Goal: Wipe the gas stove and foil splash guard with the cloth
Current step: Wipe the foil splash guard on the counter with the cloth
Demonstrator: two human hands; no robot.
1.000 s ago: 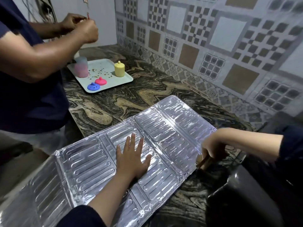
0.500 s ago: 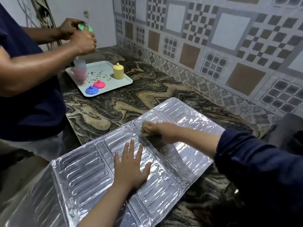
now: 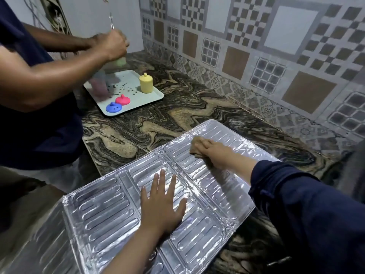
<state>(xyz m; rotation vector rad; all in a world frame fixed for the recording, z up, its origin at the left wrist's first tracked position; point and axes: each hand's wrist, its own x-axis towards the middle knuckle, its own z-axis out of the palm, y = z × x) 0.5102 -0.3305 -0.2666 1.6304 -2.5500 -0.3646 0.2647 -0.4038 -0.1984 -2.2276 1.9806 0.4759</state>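
The foil splash guard (image 3: 110,214) lies flat and unfolded on the marbled counter, with its left panel hanging past the counter's edge. My left hand (image 3: 162,202) presses flat on the middle panel, fingers spread. On the far part of the right panel, my right hand (image 3: 214,153) grips a brown cloth (image 3: 195,146) and holds it against the foil. The cloth sticks out past my fingertips. A dark shape (image 3: 355,175) shows at the right edge behind my sleeve; I cannot tell whether it is the stove.
Another person (image 3: 39,125) stands at the left of the counter, hands busy over a pale tray (image 3: 156,95). The tray carries a yellow container (image 3: 146,83), a pink lid (image 3: 122,100) and a blue lid (image 3: 114,107). A patterned tile wall runs behind the counter (image 3: 177,119).
My right hand brought the cloth from the counter's right edge onto the foil, then slid it toward the far side of the right panel. My left hand stayed flat on the middle panel.
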